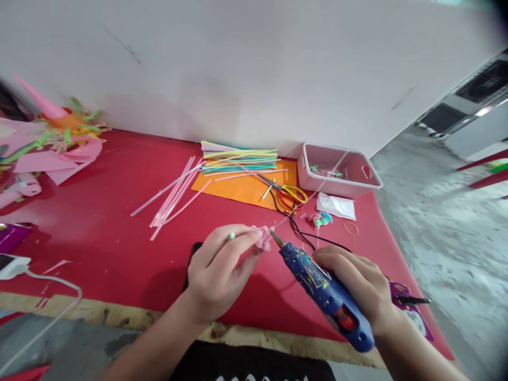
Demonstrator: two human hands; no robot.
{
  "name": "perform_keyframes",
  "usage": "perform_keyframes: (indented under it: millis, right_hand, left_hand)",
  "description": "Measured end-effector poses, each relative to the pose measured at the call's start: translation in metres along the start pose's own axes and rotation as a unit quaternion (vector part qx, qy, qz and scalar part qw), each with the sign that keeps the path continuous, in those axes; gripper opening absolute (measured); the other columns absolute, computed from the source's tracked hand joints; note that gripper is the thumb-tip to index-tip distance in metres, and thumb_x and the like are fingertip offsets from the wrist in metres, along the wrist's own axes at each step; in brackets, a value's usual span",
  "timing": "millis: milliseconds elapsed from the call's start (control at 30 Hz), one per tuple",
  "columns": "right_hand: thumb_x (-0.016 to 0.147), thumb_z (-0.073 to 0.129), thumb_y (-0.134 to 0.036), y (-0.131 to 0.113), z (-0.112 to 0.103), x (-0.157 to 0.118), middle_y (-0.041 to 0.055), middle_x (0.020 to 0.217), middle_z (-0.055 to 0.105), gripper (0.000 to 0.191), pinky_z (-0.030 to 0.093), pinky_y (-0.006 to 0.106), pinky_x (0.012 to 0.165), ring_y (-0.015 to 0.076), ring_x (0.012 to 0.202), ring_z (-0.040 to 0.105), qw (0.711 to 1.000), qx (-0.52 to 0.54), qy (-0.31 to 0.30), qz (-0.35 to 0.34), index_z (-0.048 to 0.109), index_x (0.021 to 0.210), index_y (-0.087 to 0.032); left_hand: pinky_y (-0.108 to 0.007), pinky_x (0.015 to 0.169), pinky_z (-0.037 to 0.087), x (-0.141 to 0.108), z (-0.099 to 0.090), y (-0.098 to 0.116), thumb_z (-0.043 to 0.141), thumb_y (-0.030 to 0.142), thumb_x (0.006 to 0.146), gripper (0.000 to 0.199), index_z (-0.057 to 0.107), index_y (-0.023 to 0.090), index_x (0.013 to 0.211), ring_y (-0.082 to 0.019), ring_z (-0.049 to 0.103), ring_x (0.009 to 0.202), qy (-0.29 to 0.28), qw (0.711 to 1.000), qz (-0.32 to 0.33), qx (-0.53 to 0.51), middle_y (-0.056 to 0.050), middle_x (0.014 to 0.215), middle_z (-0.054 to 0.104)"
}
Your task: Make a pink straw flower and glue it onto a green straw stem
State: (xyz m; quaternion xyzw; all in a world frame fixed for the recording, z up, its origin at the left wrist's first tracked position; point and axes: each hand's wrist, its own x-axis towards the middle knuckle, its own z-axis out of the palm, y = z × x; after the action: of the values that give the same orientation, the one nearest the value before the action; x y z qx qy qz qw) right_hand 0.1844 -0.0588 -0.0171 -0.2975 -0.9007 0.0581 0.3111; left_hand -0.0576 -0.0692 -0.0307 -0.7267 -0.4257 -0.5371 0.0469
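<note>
My left hand (pixel 222 264) is closed, pinching a small pink fuzzy piece (pixel 263 239) that looks made of pipe cleaner. A pale green tip (pixel 232 236) pokes out between its fingers. My right hand (pixel 353 283) grips a blue hot glue gun (pixel 317 291) speckled with dried glue. Its metal nozzle points up and left, at the right edge of the pink piece; whether they touch I cannot tell. From near there, a thin pale strand runs up and right towards a pink bin (pixel 337 182). A small pink, blue and green fuzzy piece (pixel 322 219) lies beyond the glue gun.
Pipe cleaners (pixel 238 159) are piled on an orange sheet (pixel 234 191), with scissors (pixel 283 189) beside them. Pink strips (pixel 174 198) lie left of it. A black cord (pixel 296 225) crosses the red tabletop (pixel 119 254). Pink paper crafts (pixel 59 143) and a white cable (pixel 75 288) are at left.
</note>
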Motion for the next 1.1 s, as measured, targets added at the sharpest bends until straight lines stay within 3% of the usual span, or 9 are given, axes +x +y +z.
perform_keyframes:
  millis: [233,500,633,733,833,900,967,1033,1100]
  right_hand:
    - [0.097,0.042,-0.031,-0.001,-0.001,0.0,0.0073,0.078,0.063,0.02,0.05,0.027,0.058,0.0176,0.067,0.064,1.0,-0.003,0.019,0.003,0.053,0.098,-0.015]
    - [0.096,0.042,-0.029,-0.006,-0.004,0.003,0.0067,0.078,0.062,0.017,0.049,0.026,0.057,0.0161,0.065,0.062,1.0,-0.002,0.006,0.014,0.052,0.096,-0.015]
    - [0.097,0.042,-0.031,-0.005,-0.003,0.001,0.0083,0.079,0.064,0.02,0.051,0.027,0.059,0.017,0.068,0.064,1.0,0.009,0.002,0.008,0.053,0.096,-0.015]
    - [0.098,0.043,-0.037,-0.003,-0.003,-0.003,0.01,0.082,0.066,0.026,0.053,0.028,0.06,0.0193,0.072,0.067,1.0,0.02,0.007,0.013,0.055,0.099,-0.015]
    - [0.096,0.045,-0.032,-0.002,-0.003,-0.007,0.0097,0.083,0.067,0.021,0.054,0.029,0.059,0.0203,0.072,0.069,1.0,0.019,0.02,0.011,0.057,0.101,-0.016]
    - [0.094,0.047,-0.025,-0.003,-0.003,-0.009,0.009,0.083,0.069,0.015,0.055,0.029,0.059,0.021,0.072,0.07,0.999,0.013,0.033,0.01,0.057,0.102,-0.017]
    - [0.09,0.049,-0.018,-0.005,-0.003,-0.011,0.009,0.084,0.069,0.015,0.056,0.03,0.06,0.0219,0.072,0.07,0.999,0.003,0.051,0.008,0.058,0.102,-0.018]
    - [0.087,0.05,-0.014,-0.006,-0.004,-0.012,0.0091,0.085,0.07,0.017,0.057,0.032,0.059,0.0231,0.073,0.07,0.998,-0.005,0.059,0.01,0.058,0.102,-0.019]
    - [0.086,0.051,-0.014,-0.007,-0.005,-0.013,0.0088,0.085,0.07,0.018,0.057,0.033,0.059,0.0238,0.073,0.07,0.998,-0.004,0.059,0.019,0.058,0.102,-0.02]
  left_hand:
    - [-0.029,0.086,0.061,0.0,-0.005,0.001,0.075,0.005,0.079,0.029,0.067,0.017,0.104,-0.017,0.072,0.094,-0.02,0.997,-0.069,-0.042,-0.007,0.099,0.074]
    - [-0.025,0.086,0.061,0.0,-0.006,-0.001,0.074,0.005,0.08,0.03,0.069,0.017,0.106,-0.015,0.074,0.087,-0.015,0.999,0.022,0.027,-0.005,0.097,0.076]
    - [-0.025,0.084,0.061,0.0,-0.007,-0.002,0.075,0.006,0.08,0.028,0.068,0.017,0.105,-0.015,0.073,0.088,-0.018,1.0,0.02,0.007,-0.005,0.095,0.076]
    - [-0.022,0.068,0.059,0.001,-0.008,0.001,0.076,0.009,0.079,0.025,0.068,0.017,0.102,-0.014,0.071,0.08,-0.018,0.999,-0.033,-0.036,-0.006,0.092,0.074]
    - [-0.018,0.044,0.046,-0.001,-0.008,0.006,0.076,0.015,0.079,0.025,0.068,0.02,0.103,-0.006,0.054,0.053,-0.023,0.986,-0.13,-0.103,-0.005,0.095,0.072]
    - [-0.019,0.041,0.039,-0.002,-0.007,0.01,0.076,0.018,0.079,0.023,0.068,0.021,0.101,-0.004,0.042,0.046,-0.031,0.962,-0.207,-0.176,-0.003,0.092,0.07]
    - [-0.019,0.041,0.036,-0.001,-0.005,0.013,0.077,0.022,0.078,0.022,0.069,0.021,0.098,-0.005,0.038,0.046,-0.048,0.917,-0.3,-0.257,0.001,0.075,0.063]
    - [-0.019,0.041,0.031,0.0,-0.002,0.014,0.079,0.027,0.075,0.022,0.07,0.021,0.095,-0.006,0.035,0.046,-0.074,0.848,-0.404,-0.335,0.005,0.059,0.052]
    - [-0.018,0.042,0.029,0.002,0.001,0.015,0.083,0.033,0.072,0.028,0.071,0.021,0.094,-0.006,0.036,0.048,-0.096,0.761,-0.494,-0.409,0.006,0.057,0.048]
